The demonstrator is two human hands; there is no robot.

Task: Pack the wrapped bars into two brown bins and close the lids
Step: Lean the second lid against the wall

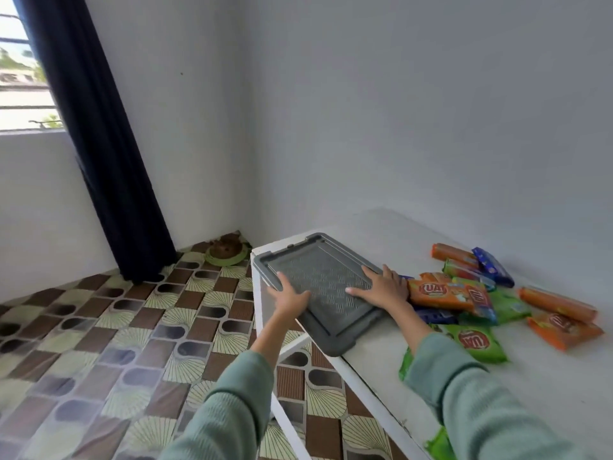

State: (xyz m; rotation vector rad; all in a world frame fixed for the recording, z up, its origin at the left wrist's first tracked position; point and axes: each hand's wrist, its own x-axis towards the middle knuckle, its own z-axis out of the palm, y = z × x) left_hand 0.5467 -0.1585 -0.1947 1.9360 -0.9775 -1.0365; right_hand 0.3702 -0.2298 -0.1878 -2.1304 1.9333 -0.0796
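Both hands are spread flat on the grey lid (pixel 323 287) at centre frame, left hand (pixel 290 298) curled over its near-left edge, right hand (pixel 381 287) palm down. Lid looks stiff and light; grab the rims. Bars (pixel 441 293) piled right on the bench (pixel 547 376), probably slippery.

The lid (pixel 323 287) looks like grey matt plastic, its middle panel embossed with a fine raised pattern and its rim smooth. The wrapped bars (pixel 444 295) wear glossy printed film in orange, green and blue, crinkled at the sealed ends. The table (pixel 374 380) has a white painted frame and a smooth, dull white top. Both sleeves (pixel 471 396) are soft, ribbed knit cloth in pale green. The floor (pixel 99 343) is patterned tile with a faint sheen. The curtain (pixel 99 144) is dark, matt cloth.
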